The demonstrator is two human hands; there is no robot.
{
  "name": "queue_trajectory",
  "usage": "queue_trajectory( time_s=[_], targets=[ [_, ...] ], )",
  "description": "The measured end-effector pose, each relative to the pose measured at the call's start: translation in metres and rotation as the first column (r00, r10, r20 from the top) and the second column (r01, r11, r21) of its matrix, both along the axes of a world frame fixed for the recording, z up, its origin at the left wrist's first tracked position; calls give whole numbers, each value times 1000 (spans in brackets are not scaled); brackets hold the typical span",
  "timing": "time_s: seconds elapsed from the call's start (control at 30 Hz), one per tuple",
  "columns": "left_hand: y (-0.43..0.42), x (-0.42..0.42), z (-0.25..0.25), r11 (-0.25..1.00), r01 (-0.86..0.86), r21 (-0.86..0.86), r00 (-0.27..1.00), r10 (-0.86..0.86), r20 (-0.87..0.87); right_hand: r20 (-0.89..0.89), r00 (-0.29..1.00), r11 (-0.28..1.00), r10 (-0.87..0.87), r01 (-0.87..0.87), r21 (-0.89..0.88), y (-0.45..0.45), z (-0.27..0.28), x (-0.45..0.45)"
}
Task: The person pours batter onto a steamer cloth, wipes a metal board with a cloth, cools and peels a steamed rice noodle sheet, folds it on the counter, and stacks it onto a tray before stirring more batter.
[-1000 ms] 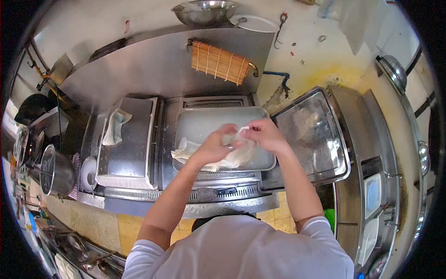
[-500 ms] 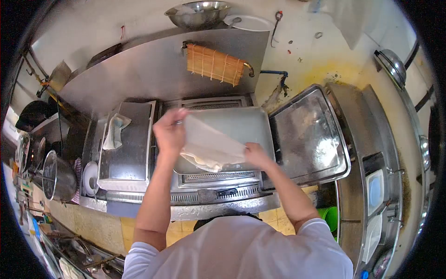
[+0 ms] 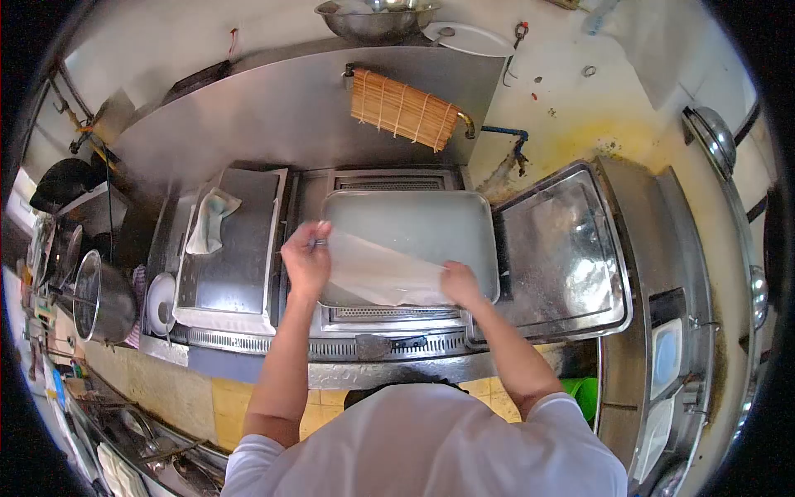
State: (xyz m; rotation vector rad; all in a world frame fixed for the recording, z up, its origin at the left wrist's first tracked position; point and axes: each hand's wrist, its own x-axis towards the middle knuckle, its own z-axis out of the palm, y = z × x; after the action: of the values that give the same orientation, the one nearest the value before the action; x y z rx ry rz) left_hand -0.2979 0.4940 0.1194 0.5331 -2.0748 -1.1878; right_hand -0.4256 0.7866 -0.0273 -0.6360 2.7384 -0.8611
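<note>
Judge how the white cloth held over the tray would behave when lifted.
The white cloth looks thin, so it is probably light for its size. Its uneven lower edge suggests it would likely flop and fold.

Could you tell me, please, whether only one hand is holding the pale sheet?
No, the left hand and the right hand both grasp the pale sheet, stretched between them.

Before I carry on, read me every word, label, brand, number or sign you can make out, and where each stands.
None can be read.
The thin off-white sheet, shallow rectangular metal tray and brown slatted mat show no lettering.
The cluttered small items at far left are too small and blurred to tell.
</note>
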Motion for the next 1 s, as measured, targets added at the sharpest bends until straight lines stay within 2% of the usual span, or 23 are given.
queue_trajectory(
  time_s=[0.03,0.1,0.13,0.17,0.2,0.23,0.27,0.33,0.4,0.43,0.47,0.5,0.53,0.57,0.63,0.67,0.7,0.77,0.83,0.9,0.93,0.97,1.0],
  targets=[
    [-8,4,-19,999,14,-34,998,-12,57,48,997,992,-68,62,114,15,-4,-6],
    [-17,8,-87,994,45,-101,986,-28,164,-248,967,974,56,2,226,29,1,-1],
    [-10,9,-107,981,110,-159,946,-54,320,-382,915,957,127,-13,288,32,4,3],
    [-3,11,-126,962,183,-203,880,-68,470,-373,919,957,128,-16,290,29,4,6],
    [-1,9,-155,923,264,-281,857,-91,507,-363,922,956,131,-20,292,21,5,11],
    [0,7,-186,870,345,-353,831,-109,545,-354,926,955,133,-24,295,17,6,15],
    [2,9,-202,803,429,-415,800,-124,587,-181,976,916,116,-35,399,17,3,14],
    [6,5,-198,801,481,-357,810,-251,530,151,988,812,18,-103,574,12,7,-2],
    [16,-7,-178,843,477,-248,819,-325,472,133,991,855,-20,-52,517,8,32,-7],
    [28,-17,-149,880,447,-160,826,-338,450,127,991,873,-41,-26,487,2,47,-6],
    [41,-26,-119,908,414,-67,833,-349,430,50,999,978,-16,5,210,-7,52,-7],
    [55,-33,-93,906,416,-76,875,-377,302,-29,999,996,-15,12,-86,-19,57,-6],
    [67,-39,-68,905,417,-86,901,-400,170,69,995,943,75,-49,-328,-36,79,-1],
    [74,-43,-45,903,419,-96,907,-411,87,137,974,828,183,-78,-556,-50,102,4],
    [83,-48,-5,898,423,-120,897,-433,-83,316,930,914,188,-48,-403,-57,116,9],
    [76,-44,9,916,377,-139,912,-393,-115,403,898,946,176,-41,-321,-56,118,10],
    [60,-40,17,932,326,-155,925,-349,-150,258,952,968,163,-104,-228,-45,101,2],
    [15,-34,7,980,193,-42,962,-197,-190,-46,982,983,185,-185,-8,2,38,-25],
    [-22,-19,-19,999,32,-32,998,-33,-50,21,1000,994,-20,22,-103,45,20,-34],
    [-38,-1,-66,992,-71,-102,995,78,56,19,1000,1000,-9,10,-23,66,26,-39],
    [-42,5,-89,991,-99,-85,984,110,140,17,1000,1000,-5,5,18,71,32,-41],
    [-45,11,-110,989,-128,-70,965,141,223,76,997,997,-8,3,75,71,41,-43],
    [-41,15,-110,986,-160,-56,937,169,305,133,991,991,-14,-4,133,70,51,-46]
  ],
)
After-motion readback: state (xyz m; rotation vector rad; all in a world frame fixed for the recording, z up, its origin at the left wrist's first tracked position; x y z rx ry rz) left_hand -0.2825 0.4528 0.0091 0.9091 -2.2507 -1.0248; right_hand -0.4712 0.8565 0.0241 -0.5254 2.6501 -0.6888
